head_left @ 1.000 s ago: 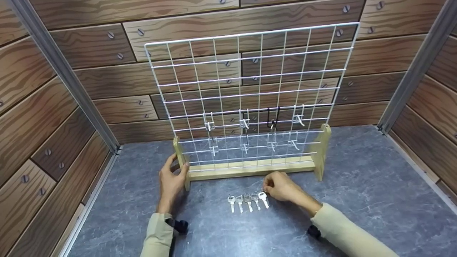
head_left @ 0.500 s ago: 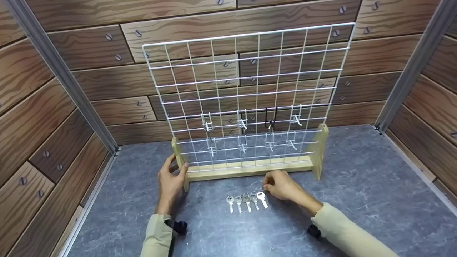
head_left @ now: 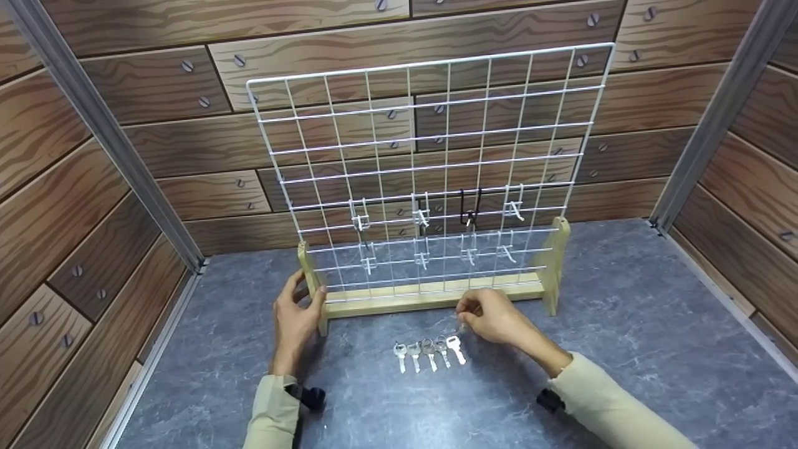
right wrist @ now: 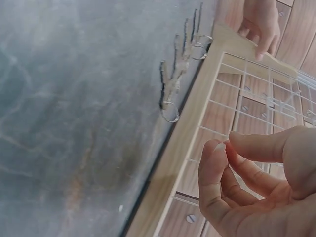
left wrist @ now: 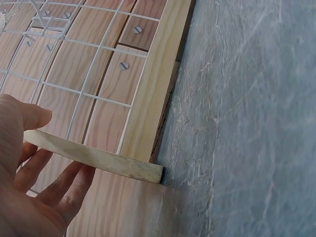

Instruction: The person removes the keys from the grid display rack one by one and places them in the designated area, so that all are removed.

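A white wire grid display stand [head_left: 430, 168] with wooden ends stands on the grey table. My left hand [head_left: 299, 315] grips its left wooden end panel [left wrist: 94, 155], thumb on one side and fingers on the other. In front of the base lies a row of several silver keys [head_left: 430, 355], each seemingly with a ring. My right hand [head_left: 495, 315] hovers just above the rightmost key [head_left: 456, 350]. In the right wrist view its thumb and index fingertips nearly meet with nothing visible between them, apart from the nearest key ring [right wrist: 171, 112].
White hooks [head_left: 422, 217] hang in two rows on the lower grid. A black hook [head_left: 470, 209] hangs among them, with something small and shiny on it. Wood-patterned walls [head_left: 187, 143] enclose the table [head_left: 611, 349] at the back and sides.
My right hand has lifted slightly off the rightmost key, whose ring now shows below the fingertips. The left hand keeps its grip. The head view has shifted a little.
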A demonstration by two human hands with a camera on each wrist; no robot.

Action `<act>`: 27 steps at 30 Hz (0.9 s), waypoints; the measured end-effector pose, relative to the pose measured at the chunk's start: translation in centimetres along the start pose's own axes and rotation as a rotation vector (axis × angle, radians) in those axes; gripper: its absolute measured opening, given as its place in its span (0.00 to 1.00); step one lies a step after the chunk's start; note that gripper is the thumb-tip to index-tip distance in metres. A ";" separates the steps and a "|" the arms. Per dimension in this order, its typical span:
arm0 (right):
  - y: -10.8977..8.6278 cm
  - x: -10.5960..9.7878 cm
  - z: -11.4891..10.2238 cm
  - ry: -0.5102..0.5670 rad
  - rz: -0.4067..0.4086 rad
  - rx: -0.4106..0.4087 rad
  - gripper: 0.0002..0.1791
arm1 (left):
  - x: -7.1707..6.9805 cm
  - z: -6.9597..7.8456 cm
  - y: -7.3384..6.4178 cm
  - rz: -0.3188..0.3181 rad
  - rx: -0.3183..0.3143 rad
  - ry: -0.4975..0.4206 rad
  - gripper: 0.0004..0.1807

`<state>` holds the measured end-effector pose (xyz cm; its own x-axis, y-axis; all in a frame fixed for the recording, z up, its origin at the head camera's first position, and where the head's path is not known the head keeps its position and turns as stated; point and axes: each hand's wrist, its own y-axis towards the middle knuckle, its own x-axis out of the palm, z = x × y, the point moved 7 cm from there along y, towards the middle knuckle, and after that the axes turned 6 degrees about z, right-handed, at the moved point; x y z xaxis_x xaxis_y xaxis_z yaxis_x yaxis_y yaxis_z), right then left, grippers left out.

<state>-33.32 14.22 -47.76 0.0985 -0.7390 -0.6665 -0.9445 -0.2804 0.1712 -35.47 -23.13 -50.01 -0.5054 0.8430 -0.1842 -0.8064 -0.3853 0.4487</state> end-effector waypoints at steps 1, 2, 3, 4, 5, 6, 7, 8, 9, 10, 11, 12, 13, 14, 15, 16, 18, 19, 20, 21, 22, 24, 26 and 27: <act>0.0 -0.1 -0.1 -0.007 0.003 0.000 0.02 | 0.0 0.0 0.0 -0.001 -0.001 -0.003 0.29; 0.0 -0.2 -0.2 -0.014 0.006 -0.003 0.02 | 0.0 0.0 0.0 -0.003 -0.002 -0.006 0.29; 0.0 -0.4 -0.3 -0.017 0.007 -0.002 0.02 | 0.1 0.0 0.0 -0.004 -0.003 -0.007 0.29; 0.1 -0.5 -0.5 -0.019 0.008 -0.005 0.02 | 0.1 0.0 0.0 -0.005 -0.004 -0.009 0.29; 0.1 -0.6 -0.6 -0.017 0.009 -0.007 0.02 | 0.1 0.0 0.0 -0.005 -0.005 -0.012 0.29; 0.0 -0.8 -0.7 -0.013 0.009 -0.007 0.02 | 0.1 0.0 0.0 -0.005 -0.010 -0.012 0.29; 0.0 -0.9 -0.8 -0.008 0.009 -0.005 0.03 | 0.1 0.0 0.0 -0.006 -0.011 -0.014 0.29; 0.0 -1.1 -1.0 0.000 0.009 -0.011 0.03 | 0.1 0.0 0.0 -0.008 -0.011 -0.017 0.29; 0.0 -1.2 -1.1 0.006 0.012 -0.020 0.03 | 0.1 0.0 0.0 -0.010 -0.012 -0.018 0.28; 0.0 -1.4 -1.3 0.008 0.019 -0.031 0.03 | 0.1 0.0 0.0 -0.011 -0.011 -0.020 0.28; 0.0 -1.6 -1.4 0.013 0.025 -0.037 0.03 | 0.1 0.0 0.0 -0.011 -0.010 -0.019 0.28; 0.0 -1.7 -1.6 0.015 0.033 -0.043 0.03 | 0.1 0.0 0.0 -0.012 -0.009 -0.018 0.28; 0.0 -1.9 -1.7 0.015 0.042 -0.048 0.03 | 0.1 0.0 0.0 -0.012 -0.008 -0.020 0.28; 0.0 -2.1 -1.9 0.018 0.052 -0.052 0.04 | 0.1 -0.1 0.0 -0.012 -0.009 -0.022 0.28; 0.0 -2.3 -2.0 0.019 0.065 -0.060 0.04 | 0.1 -0.1 0.1 -0.011 -0.008 -0.023 0.28; 0.0 -2.5 -2.1 0.019 0.077 -0.064 0.04 | 0.2 -0.2 0.1 -0.010 -0.006 -0.028 0.28; 0.1 -2.9 -2.3 0.021 0.100 -0.075 0.05 | 0.2 -0.3 0.1 -0.010 -0.003 -0.039 0.28; 0.0 -3.1 -2.5 0.026 0.113 -0.082 0.05 | 0.2 -0.3 0.1 -0.010 -0.002 -0.038 0.28; 0.0 -3.3 -2.6 0.031 0.126 -0.085 0.05 | 0.2 -0.3 0.1 -0.011 0.000 -0.033 0.28; 0.0 -3.5 -2.7 0.034 0.141 -0.087 0.05 | 0.2 -0.2 0.1 -0.012 0.003 -0.028 0.28; 0.0 -3.7 -2.9 0.037 0.152 -0.083 0.05 | 0.2 -0.2 0.0 -0.012 0.007 -0.023 0.28; -0.1 -4.2 -3.1 0.047 0.177 -0.076 0.05 | 0.1 -0.1 0.0 -0.014 0.012 -0.012 0.28; -0.1 -4.6 -3.4 0.056 0.199 -0.067 0.06 | 0.0 -0.1 -0.1 -0.009 0.013 -0.012 0.28; -0.2 -4.7 -3.5 0.062 0.211 -0.065 0.06 | 0.0 -0.1 -0.1 -0.007 0.013 -0.018 0.28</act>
<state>-32.53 15.60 -42.06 -0.0778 -0.8209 -0.5657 -0.9242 -0.1534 0.3497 -35.45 -23.15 -50.14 -0.4940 0.8524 -0.1713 -0.8058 -0.3749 0.4584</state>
